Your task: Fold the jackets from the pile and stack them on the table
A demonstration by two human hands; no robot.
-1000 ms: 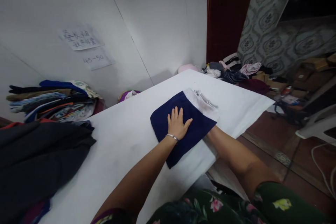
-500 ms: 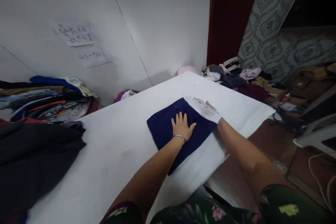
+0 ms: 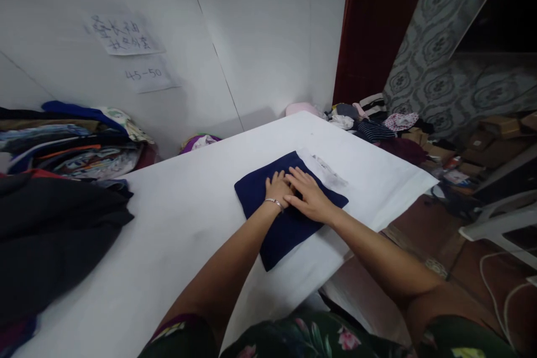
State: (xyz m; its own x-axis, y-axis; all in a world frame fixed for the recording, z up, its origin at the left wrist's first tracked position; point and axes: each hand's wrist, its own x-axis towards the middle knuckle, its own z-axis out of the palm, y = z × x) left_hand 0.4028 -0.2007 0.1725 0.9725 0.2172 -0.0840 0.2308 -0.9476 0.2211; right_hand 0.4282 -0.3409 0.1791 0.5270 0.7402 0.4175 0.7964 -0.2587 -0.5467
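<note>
A folded navy garment (image 3: 289, 240) lies flat on the white-covered table (image 3: 176, 224). Along its far right edge shows a whitish part (image 3: 325, 170), which looks like a collar or trim. My left hand (image 3: 278, 190), with a bracelet at the wrist, rests palm down on the navy cloth with fingers spread. Right beside it, my right hand (image 3: 308, 196) lies flat on the same cloth, its fingertips close to or touching the left hand. The exact kind of garment cannot be made out.
A tall stack of folded clothes (image 3: 75, 145) stands at the left, with a dark garment (image 3: 54, 235) in front. More clothes (image 3: 373, 123) lie in a heap past the table's far right corner. Handwritten papers (image 3: 130, 39) hang on the wall. A white plastic stool (image 3: 499, 224) stands at right.
My right hand has come off the whitish edge and moved left onto the navy cloth, beside my left hand. My left hand has shifted slightly left. The view has turned a little.
</note>
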